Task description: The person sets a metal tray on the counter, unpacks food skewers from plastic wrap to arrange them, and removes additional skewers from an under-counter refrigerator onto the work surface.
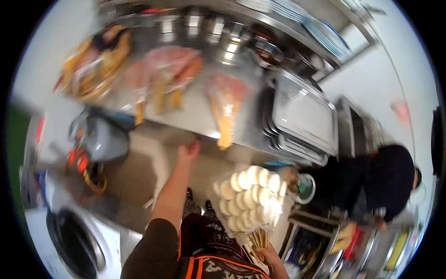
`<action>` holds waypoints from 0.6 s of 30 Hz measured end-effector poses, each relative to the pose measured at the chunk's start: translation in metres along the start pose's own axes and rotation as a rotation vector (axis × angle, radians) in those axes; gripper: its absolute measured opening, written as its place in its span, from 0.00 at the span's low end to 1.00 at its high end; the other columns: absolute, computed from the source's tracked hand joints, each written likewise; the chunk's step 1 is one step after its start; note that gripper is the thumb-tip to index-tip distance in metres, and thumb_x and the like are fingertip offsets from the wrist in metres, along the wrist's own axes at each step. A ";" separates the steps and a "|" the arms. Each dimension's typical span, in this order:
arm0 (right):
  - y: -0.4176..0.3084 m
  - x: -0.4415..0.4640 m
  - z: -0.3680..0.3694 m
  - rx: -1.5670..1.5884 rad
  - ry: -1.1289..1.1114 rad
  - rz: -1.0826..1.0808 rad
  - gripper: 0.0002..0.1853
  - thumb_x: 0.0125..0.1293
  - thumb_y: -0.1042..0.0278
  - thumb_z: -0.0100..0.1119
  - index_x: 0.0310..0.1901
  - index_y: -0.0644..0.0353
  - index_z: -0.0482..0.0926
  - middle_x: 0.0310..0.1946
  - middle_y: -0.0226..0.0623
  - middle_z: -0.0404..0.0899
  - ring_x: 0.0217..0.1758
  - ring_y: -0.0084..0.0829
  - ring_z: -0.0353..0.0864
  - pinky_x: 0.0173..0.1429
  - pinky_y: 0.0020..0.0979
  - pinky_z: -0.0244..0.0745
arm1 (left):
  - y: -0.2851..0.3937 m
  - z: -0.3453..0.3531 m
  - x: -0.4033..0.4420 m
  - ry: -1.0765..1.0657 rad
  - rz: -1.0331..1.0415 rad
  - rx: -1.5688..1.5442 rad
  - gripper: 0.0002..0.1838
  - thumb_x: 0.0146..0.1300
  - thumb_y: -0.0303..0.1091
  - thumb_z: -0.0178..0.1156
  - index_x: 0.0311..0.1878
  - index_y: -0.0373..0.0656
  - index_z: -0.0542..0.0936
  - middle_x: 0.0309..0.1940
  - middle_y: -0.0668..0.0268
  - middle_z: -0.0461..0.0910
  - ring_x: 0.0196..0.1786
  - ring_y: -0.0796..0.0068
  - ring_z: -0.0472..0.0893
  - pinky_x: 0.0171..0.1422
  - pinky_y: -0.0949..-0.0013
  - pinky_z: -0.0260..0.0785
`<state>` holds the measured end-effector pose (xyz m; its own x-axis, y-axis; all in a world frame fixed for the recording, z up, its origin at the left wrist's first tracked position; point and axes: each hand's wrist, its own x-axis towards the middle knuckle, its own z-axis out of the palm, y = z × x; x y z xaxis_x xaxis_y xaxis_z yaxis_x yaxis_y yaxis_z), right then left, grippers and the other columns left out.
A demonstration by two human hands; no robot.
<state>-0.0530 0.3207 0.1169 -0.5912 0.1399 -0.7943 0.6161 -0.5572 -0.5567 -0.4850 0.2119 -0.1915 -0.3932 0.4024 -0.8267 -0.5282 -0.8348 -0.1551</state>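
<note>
My right hand [267,256] is closed around the sticks of a bundle of skewers [251,197]. The skewers carry pale round slices and are wrapped in clear plastic, held low in front of my body. My left hand [189,151] reaches forward, empty, its fingers somewhat apart and blurred, near the front edge of the steel table [174,122]. On that table lie a bagged bundle of pinkish skewers [226,100], with its sticks toward me, and another group of bagged pinkish skewers [169,69]. A larger clear bag of orange-brown items [97,63] sits at the left end.
Metal trays [304,111] are stacked at the table's right end, with steel containers [195,21] along the back and plates [327,37] on a shelf above. A grey bin [100,139] stands at left. A person in dark clothing [381,181] is at right, near a bucket [305,188].
</note>
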 end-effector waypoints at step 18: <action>0.013 0.011 -0.016 0.096 0.070 0.153 0.12 0.55 0.73 0.53 0.41 0.62 0.66 0.12 0.26 0.62 0.09 0.17 0.56 0.13 0.21 0.51 | 0.004 -0.020 0.005 -0.345 -0.067 -0.409 0.15 0.60 0.38 0.53 0.44 0.39 0.68 0.36 0.57 0.72 0.32 0.66 0.71 0.34 0.66 0.72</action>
<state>-0.0432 0.3282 0.0972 -0.4546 0.1026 -0.8847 0.6414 -0.6515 -0.4052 -0.4740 0.2032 -0.2067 -0.6296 0.5022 -0.5928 -0.2517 -0.8537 -0.4559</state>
